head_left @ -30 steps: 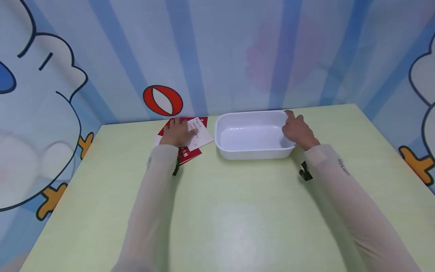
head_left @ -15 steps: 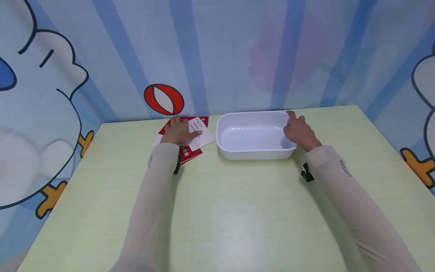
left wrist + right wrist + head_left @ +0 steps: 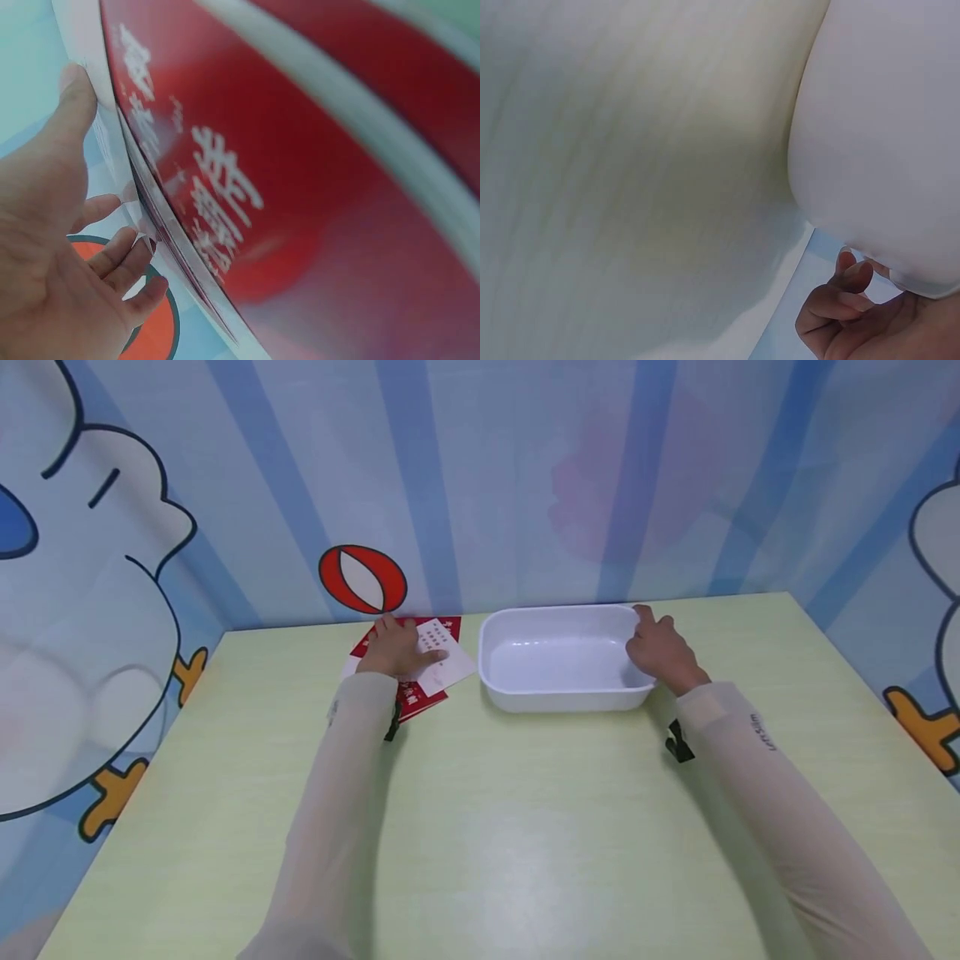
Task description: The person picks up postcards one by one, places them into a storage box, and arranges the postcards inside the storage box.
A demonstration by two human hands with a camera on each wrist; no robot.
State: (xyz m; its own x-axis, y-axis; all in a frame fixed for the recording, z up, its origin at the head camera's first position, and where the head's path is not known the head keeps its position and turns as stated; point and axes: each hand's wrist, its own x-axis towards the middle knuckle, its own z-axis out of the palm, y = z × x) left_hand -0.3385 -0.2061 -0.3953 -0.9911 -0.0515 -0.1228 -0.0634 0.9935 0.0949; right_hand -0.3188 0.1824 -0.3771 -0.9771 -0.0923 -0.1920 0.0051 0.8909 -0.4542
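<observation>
A pale green table (image 3: 525, 810) with a soft glare (image 3: 525, 893) stands against blue striped walls (image 3: 510, 485) printed with a red-and-white ball (image 3: 392, 578) and cartoon figures (image 3: 82, 710).

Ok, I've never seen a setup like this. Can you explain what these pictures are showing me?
There is no machine here: this is a person working bare-handed. The wide picture comes from a camera worn on the head; the others come from one on each wrist. On the pale table lie overlapping red and white cards, with a white tub beside them. The left hand rests on the cards; the right hand grips the tub at its right end.
</observation>
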